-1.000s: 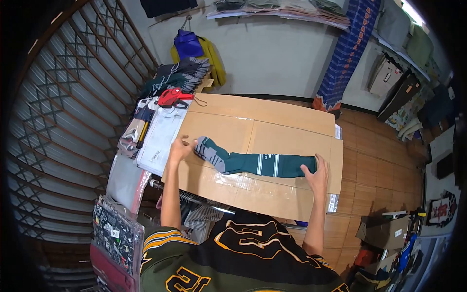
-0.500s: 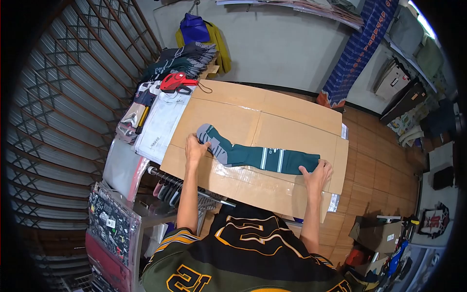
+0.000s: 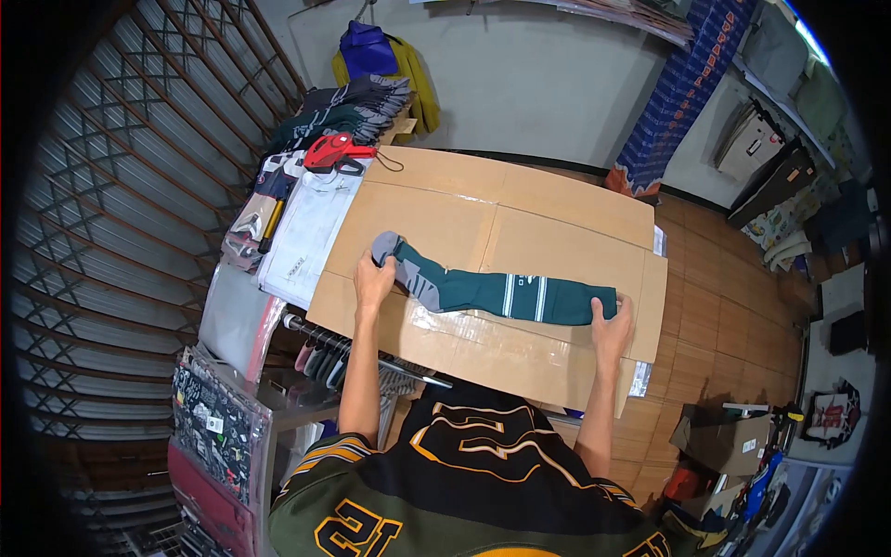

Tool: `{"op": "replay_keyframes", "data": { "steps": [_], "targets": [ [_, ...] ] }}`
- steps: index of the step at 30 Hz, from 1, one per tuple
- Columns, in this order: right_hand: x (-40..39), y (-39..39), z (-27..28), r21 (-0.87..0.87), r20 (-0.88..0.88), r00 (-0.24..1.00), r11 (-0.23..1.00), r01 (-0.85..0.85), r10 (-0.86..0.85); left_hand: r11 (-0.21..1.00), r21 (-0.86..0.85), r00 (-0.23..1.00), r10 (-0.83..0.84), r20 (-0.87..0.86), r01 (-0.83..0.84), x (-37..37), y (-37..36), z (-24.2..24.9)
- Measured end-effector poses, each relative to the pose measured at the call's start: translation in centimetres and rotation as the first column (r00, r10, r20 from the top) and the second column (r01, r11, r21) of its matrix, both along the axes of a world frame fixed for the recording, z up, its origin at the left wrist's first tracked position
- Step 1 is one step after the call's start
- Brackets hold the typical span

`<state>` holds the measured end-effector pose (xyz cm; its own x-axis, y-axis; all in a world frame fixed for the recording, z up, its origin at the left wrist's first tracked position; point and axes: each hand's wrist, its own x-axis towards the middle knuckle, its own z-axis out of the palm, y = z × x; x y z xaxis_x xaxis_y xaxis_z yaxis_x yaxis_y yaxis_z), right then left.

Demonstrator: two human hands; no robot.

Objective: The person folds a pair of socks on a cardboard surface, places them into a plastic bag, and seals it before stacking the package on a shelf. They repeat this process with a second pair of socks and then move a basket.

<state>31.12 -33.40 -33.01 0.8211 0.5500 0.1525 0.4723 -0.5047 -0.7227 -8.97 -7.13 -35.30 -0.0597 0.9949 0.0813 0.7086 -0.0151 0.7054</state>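
Observation:
A long dark-green sock point(image 3: 473, 291) with a grey toe and heel and white stripes lies stretched across a cardboard sheet point(image 3: 436, 218). At its toe, my left hand point(image 3: 374, 281) pinches the grey edge between thumb and fingers. My right hand point(image 3: 613, 329) grips the cuff end, the thumb on top and the fingers along the outer edge. Between the two hands the sock runs nearly flat, bending at the heel.
A pile of folded socks point(image 3: 348, 107) and a red tagging tool point(image 3: 336, 151) sit at the table's far left, near plastic-wrapped packs point(image 3: 311, 232). Below the front edge is a metal rail point(image 3: 371, 353) with hanging items. An open carton point(image 3: 729, 441) stands at lower right.
My right hand has moved slightly up and outward along the cuff end. My left hand has shifted a little at the toe, and the sock lies slightly higher in view.

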Motion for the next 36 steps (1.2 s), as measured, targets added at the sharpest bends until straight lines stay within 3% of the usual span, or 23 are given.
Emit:
{"op": "replay_keyframes", "data": {
  "steps": [2,5,8,11,15,18,20,21,26,33,35,36],
  "targets": [
    [0.0,0.0,0.0,0.008,-0.008,1.0,1.0,0.008,-0.008,1.0,-0.01,0.999,-0.029,-0.027,0.029,-0.4,-0.2,-0.4],
    [0.2,0.2,0.2,0.052,0.02,1.0,0.999,-0.003,0.002,0.995,0.095,0.994,-0.025,0.105,0.015,-0.8,-0.1,-1.9],
    [0.6,0.1,0.3,0.037,-0.021,1.0,0.999,-0.006,0.007,0.995,0.101,0.999,-0.013,0.033,0.009,-0.6,-0.3,-1.5],
    [2.5,-0.2,-2.9,0.116,-0.068,0.994,0.991,-0.073,0.081,0.997,-0.043,0.994,0.062,0.094,-0.058,0.2,-0.7,0.9],
    [3.0,-0.5,-2.9,0.187,-0.107,0.988,0.978,-0.09,0.111,0.995,-0.092,0.998,0.048,0.034,-0.045,-0.2,-0.4,0.6],
    [1.3,-0.3,1.5,-0.005,-0.148,0.989,1.0,-0.017,0.016,0.998,-0.006,0.997,0.07,-0.037,-0.07,-0.3,-0.5,0.0],
    [1.8,-0.5,0.1,-0.002,-0.035,0.997,0.998,-0.063,0.063,0.99,0.102,0.995,0.095,0.006,-0.095,-0.2,-0.3,-1.2],
    [1.9,-0.4,-0.3,-0.001,0.022,0.996,0.996,-0.085,0.085,0.99,0.094,0.995,0.102,0.006,-0.103,0.1,-0.4,-0.5],
    [4.1,-0.7,-1.8,-0.014,-0.051,0.987,0.989,-0.15,0.149,0.999,-0.004,0.999,0.046,0.014,-0.046,0.3,-0.7,1.4],
    [3.6,-0.3,-0.3,0.022,-0.147,0.982,0.993,-0.114,0.116,0.997,0.045,0.997,0.06,0.055,-0.062,-0.3,-0.3,-0.2],
    [4.2,-0.2,-1.6,-0.073,-0.032,0.992,0.989,-0.128,0.126,0.993,0.106,0.99,0.039,0.132,-0.054,-0.3,-0.1,-1.1],
    [4.4,-0.3,-2.0,-0.123,0.024,0.991,0.984,-0.129,0.133,0.996,0.074,0.996,0.037,0.085,-0.043,-0.3,-0.3,-0.5]
  ]
}}
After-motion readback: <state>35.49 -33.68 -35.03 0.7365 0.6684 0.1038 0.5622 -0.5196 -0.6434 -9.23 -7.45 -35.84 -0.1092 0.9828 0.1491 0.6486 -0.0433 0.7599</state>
